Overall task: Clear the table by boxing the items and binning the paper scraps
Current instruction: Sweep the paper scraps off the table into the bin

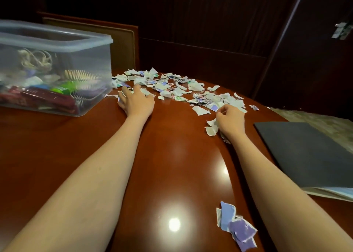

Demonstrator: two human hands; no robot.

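A few purple scraps (236,227) lie near the front edge of the table (172,165); a dark book (305,152) sits by the right edge; the right hand (232,120) is curled tight around some white scraps (211,129); the left hand (136,100) rests loose, fingers spread, on the big pile of scraps (172,87) at the far edge; the clear box (57,66), full of things, stands at the far left corner.

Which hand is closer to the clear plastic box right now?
Left. The left hand rests on the paper scraps just beside the clear plastic box. The right hand is farther off, gripping scraps, next to the dark folder.
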